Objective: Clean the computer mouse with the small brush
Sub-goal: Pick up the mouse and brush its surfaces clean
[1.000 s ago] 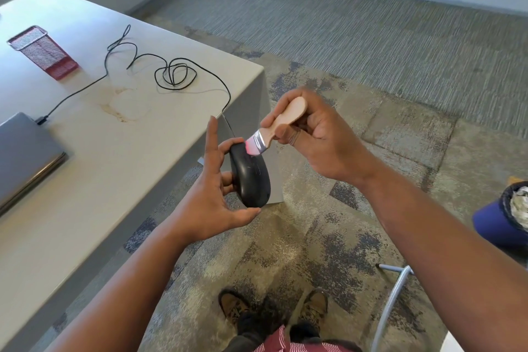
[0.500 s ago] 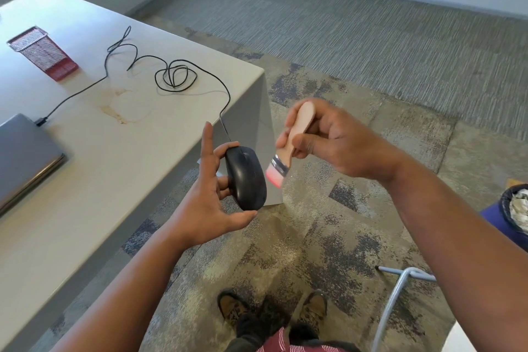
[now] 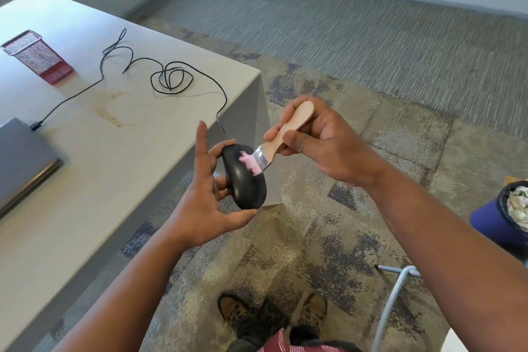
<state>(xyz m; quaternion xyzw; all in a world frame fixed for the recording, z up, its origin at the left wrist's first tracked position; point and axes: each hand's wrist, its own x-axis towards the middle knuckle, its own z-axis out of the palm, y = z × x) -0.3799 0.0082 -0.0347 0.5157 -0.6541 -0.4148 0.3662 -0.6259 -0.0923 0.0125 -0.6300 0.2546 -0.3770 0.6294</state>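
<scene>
My left hand (image 3: 204, 203) holds a black computer mouse (image 3: 245, 186) in the air just off the desk corner, gripped between thumb and fingers, with the index finger pointing up. Its black cable (image 3: 168, 80) runs back over the desk in loose loops. My right hand (image 3: 320, 140) grips a small brush (image 3: 281, 134) by its pale wooden handle. The brush has a metal ferrule, and its pink bristles press on the upper back of the mouse.
A white desk (image 3: 114, 168) stands to the left, carrying a closed grey laptop (image 3: 20, 163) and a red mesh pen holder (image 3: 37, 57). A dark bin (image 3: 508, 217) with crumpled paper sits at the right edge. A metal chair leg (image 3: 397, 291) is low right, my shoes (image 3: 271, 308) below.
The brush swung off the mouse down to its right side half a second ago, and has now come back up so its bristles touch the mouse's upper back. The left hand stayed nearly still.
</scene>
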